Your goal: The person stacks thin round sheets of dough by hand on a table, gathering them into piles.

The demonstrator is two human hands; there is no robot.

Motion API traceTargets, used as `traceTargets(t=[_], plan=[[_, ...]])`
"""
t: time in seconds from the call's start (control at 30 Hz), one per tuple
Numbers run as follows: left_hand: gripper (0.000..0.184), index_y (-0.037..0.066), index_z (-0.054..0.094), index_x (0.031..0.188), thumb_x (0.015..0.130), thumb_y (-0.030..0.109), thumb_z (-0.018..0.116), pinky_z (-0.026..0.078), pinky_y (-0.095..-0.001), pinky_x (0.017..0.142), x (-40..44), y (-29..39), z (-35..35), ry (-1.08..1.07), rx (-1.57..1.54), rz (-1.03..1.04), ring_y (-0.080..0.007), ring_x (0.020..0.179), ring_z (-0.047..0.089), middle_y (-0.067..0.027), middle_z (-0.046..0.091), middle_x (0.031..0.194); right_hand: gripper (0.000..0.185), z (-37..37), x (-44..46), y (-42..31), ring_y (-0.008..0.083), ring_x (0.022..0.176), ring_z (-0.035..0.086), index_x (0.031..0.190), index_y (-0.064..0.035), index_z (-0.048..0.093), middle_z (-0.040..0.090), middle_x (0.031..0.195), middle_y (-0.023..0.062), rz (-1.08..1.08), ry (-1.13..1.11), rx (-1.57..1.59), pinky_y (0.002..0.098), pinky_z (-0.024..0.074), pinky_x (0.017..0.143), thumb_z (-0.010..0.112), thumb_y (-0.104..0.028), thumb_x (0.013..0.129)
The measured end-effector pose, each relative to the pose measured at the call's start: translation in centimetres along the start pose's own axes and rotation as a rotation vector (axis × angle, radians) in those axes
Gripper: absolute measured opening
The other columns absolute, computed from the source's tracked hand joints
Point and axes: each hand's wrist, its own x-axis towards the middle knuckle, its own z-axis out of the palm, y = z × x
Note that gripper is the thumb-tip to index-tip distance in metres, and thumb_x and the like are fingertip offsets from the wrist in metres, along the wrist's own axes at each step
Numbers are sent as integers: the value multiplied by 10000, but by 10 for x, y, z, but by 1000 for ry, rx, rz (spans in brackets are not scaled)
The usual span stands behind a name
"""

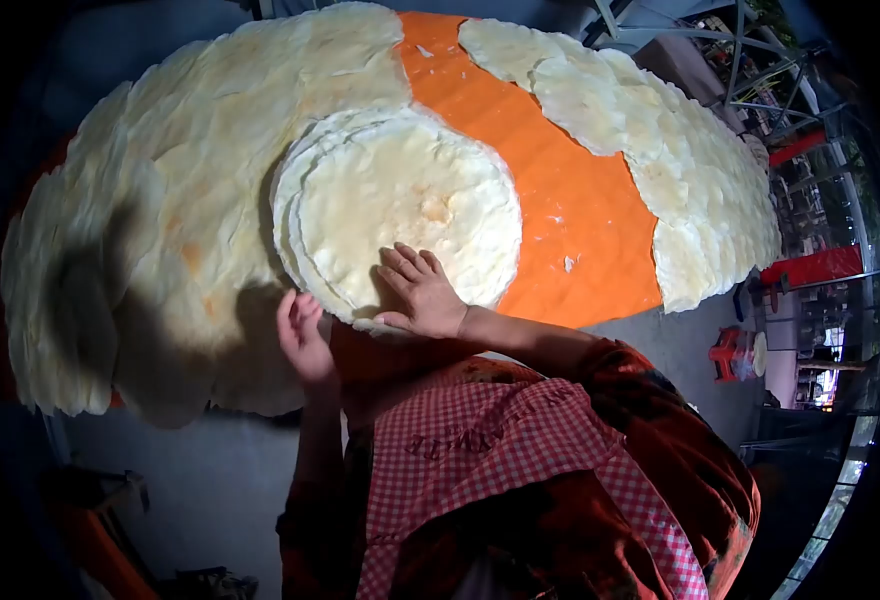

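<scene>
A stack of round, thin flatbreads [380,190] lies on the table, partly over its orange cover [560,240]. My right hand [425,295] rests palm down on the near part of the stack, its fingers spread and pointing up and to the left. Just off the stack's lower left edge is my left hand [303,330], raised, with its fingers slightly curled and nothing visible in them. Overlapping flatbreads [200,130] cover the left side of the table, and shadows fall across them. More overlapping flatbreads [650,140] spread over the right side.
A checked red and white apron [480,435] is at the table's near edge. On the floor to the right stands a red stool [728,354]. Metal framing [740,50] rises at the upper right, and a dark object with an orange part [110,550] sits at the lower left.
</scene>
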Motion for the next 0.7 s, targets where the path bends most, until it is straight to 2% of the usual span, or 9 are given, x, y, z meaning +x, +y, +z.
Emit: traceTargets(t=[0.1, 0.23, 0.27, 0.37, 0.4, 0.53, 0.63, 0.67, 0.7], plan=[[421, 29, 366, 1331, 929, 43, 494, 448, -325, 924, 12, -10, 16, -55, -62, -287, -193, 1064, 519, -119, 528, 1160, 784, -1, 4, -12, 369, 1336, 291, 1346, -35, 420, 337, 1432, 193, 35, -10, 52, 507, 250, 1060, 590, -567, 797], [424, 25, 360, 1303, 914, 87, 517, 508, -365, 853, 17, 17, 37, -47, -207, -459, -258, 963, 588, -172, 524, 1127, 830, 4, 10, -21, 376, 1346, 279, 1352, -13, 408, 353, 1428, 193, 97, -44, 15, 533, 246, 1056, 585, -579, 771], [401, 24, 380, 1278, 915, 111, 528, 523, -361, 813, 15, 26, 45, -17, -253, -467, -276, 912, 608, -186, 537, 1097, 706, 7, 10, -25, 367, 1327, 317, 1321, -4, 442, 397, 1401, 184, 111, 4, -6, 528, 278, 1035, 592, -461, 804], [371, 22, 411, 1243, 913, 124, 545, 521, -366, 820, 20, 32, 52, -137, -278, -464, -272, 930, 609, -171, 553, 1075, 564, 11, 19, -20, 341, 1296, 373, 1277, -7, 479, 468, 1348, 164, 137, 53, 89, 509, 296, 1021, 592, -311, 816], [335, 15, 440, 1209, 915, 133, 549, 520, -371, 820, 23, 26, 49, -156, -239, -489, -264, 944, 610, -148, 560, 1083, 389, 8, 18, -18, 343, 1174, 498, 1164, 14, 557, 569, 1214, 172, 154, 152, 163, 466, 373, 970, 563, -190, 832], [368, 19, 455, 1200, 907, 192, 598, 520, -362, 800, 22, 14, 48, -192, -166, -547, -251, 969, 596, -108, 554, 1128, 260, -14, 24, -9, 405, 950, 589, 997, 41, 621, 613, 1033, 228, 368, 77, 536, 399, 473, 860, 513, -176, 906], [407, 34, 440, 1220, 898, 204, 622, 523, -367, 797, 18, 22, 68, -191, -70, -626, -248, 986, 584, -102, 528, 1178, 387, -26, 25, -3, 358, 1063, 584, 1222, 40, 535, 573, 1201, 237, 434, -90, 618, 346, 466, 908, 531, -227, 942], [462, 47, 397, 1267, 900, 218, 620, 535, -373, 784, 17, 21, 72, -268, -72, -610, -238, 992, 577, -98, 502, 1209, 416, -15, 24, 7, 318, 1152, 540, 1248, 16, 531, 520, 1294, 210, 401, -105, 685, 335, 433, 963, 557, -256, 935], [478, 52, 382, 1280, 902, 225, 617, 540, -372, 777, 17, 20, 73, -287, -65, -603, -234, 989, 578, -97, 502, 1206, 422, -5, 18, 15, 313, 1149, 541, 1237, 6, 544, 502, 1314, 203, 396, -95, 773, 335, 431, 966, 576, -271, 920]])
